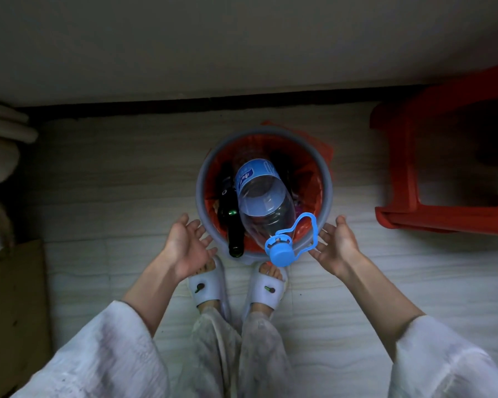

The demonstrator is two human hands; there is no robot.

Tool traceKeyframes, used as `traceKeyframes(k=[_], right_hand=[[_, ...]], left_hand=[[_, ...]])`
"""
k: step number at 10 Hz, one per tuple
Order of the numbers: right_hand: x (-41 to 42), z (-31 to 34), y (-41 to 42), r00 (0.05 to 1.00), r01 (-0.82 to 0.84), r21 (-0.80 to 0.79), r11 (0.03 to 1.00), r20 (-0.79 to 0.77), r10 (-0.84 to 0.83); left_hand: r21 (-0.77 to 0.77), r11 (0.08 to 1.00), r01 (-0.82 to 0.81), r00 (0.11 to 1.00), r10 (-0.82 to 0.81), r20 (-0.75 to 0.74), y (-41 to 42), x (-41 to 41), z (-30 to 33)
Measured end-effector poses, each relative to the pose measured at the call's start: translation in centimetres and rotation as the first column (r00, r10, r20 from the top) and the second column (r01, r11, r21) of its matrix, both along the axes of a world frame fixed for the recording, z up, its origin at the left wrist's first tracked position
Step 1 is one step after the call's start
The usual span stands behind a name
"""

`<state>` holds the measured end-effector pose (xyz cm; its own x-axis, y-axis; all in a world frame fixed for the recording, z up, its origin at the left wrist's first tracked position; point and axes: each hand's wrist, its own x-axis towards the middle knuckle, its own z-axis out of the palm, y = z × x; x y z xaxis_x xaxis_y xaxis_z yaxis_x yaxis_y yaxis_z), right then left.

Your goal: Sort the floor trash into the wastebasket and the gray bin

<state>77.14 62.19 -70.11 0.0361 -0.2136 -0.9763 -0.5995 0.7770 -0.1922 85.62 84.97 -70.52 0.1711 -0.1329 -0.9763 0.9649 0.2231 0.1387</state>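
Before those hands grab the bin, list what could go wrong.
1. The large water bottle juts over the gray bin rim, cap-end out; lifting may tip it onto the floor.
2. The dark glass bottle also pokes over the rim and could slide out and break.
3. Both open hands, left hand and right hand, grip nothing yet.

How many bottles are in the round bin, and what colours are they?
Clear bottle with blue cap: 1
Dark green bottle: 1
Total showing in the bin: 2. Other dark things deeper inside are too hard to make out.
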Motion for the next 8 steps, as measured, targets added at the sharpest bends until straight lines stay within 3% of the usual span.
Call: traceKeyframes(k=[3,6,7,8], right_hand=[[1.0,-0.7,-1.0,0.994,0.052,0.016,0.999,0.095,-0.053],[6.6,-1.2,-1.5,0.952,0.163,-0.026,0.986,0.267,-0.15],[8.2,-1.1,-1.9,0.944,0.097,-0.011,0.995,0.319,-0.089],[9.3,1.3,-2.0,0.94,-0.14,-0.092,0.986,0.302,0.162]], left_hand=[[-0.071,0.997,-0.013,1.0,0.015,0.017,0.0,0.6,-1.5],[-0.09,0.995,-0.047,0.977,0.064,0.204,-1.6,6.4,-2.6],[0.044,0.986,0.162,0.936,-0.168,0.31,-2.4,8.0,-2.3],[0.208,0.92,0.333,0.837,-0.389,0.385,-1.8,8.7,-1.2]])
